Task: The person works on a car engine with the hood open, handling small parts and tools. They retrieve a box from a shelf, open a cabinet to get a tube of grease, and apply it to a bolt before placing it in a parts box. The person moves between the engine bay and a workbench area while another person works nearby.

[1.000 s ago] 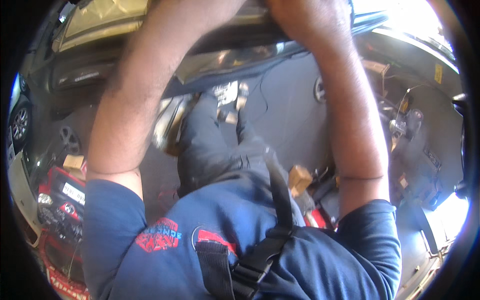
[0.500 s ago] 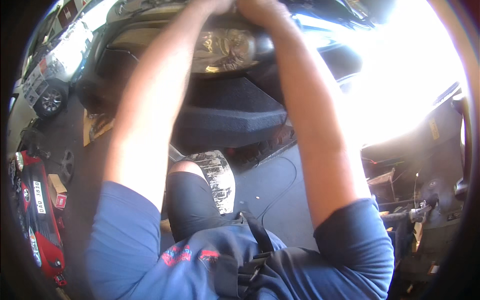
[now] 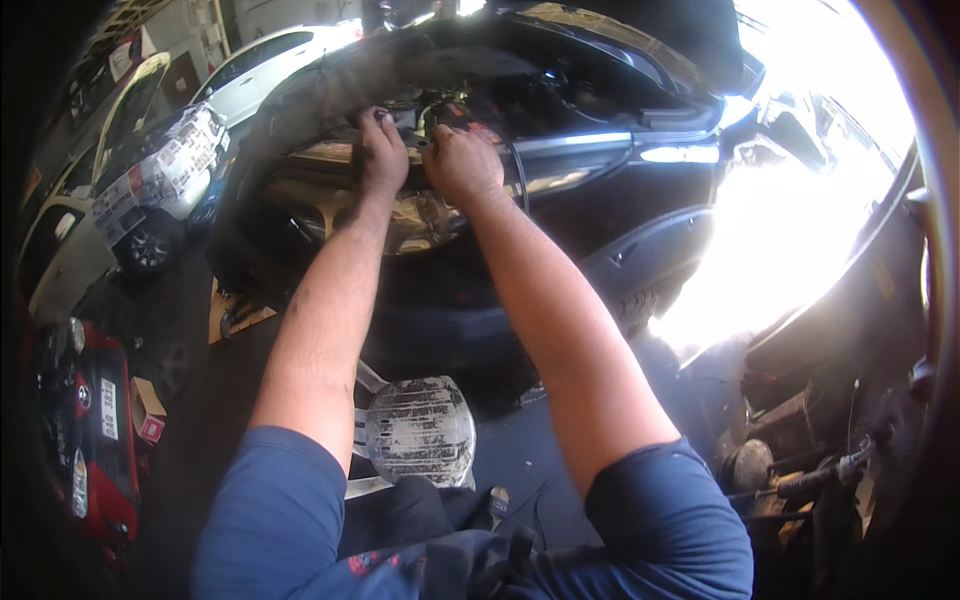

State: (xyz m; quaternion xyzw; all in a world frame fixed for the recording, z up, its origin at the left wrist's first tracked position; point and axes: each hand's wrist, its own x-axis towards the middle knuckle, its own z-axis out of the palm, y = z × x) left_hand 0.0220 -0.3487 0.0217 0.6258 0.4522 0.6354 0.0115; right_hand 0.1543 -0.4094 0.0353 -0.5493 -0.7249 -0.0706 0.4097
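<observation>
My left hand (image 3: 382,158) is curled at the open engine bay of a dark car (image 3: 560,95), closed on a small item I cannot make out. Just right of it, my right hand (image 3: 463,170) wraps round a black and red tool (image 3: 462,124), mostly hidden by my fingers. A dark cord hangs beside that hand. Both hands are over the car's front edge, above its headlight (image 3: 425,225). The bumper (image 3: 460,310) sits below my forearms.
A paint-spattered plastic chair (image 3: 420,430) stands at my legs. Left are a white car (image 3: 260,65), a paper-masked car (image 3: 160,170), a red bumper (image 3: 105,460) and a cardboard box (image 3: 148,410). Metal parts (image 3: 790,470) lie at lower right; glare washes out the right side.
I have risen from low beside the car to over it. My hands, previously at the upper frame edge, now show in the engine bay, and the chair shows below me.
</observation>
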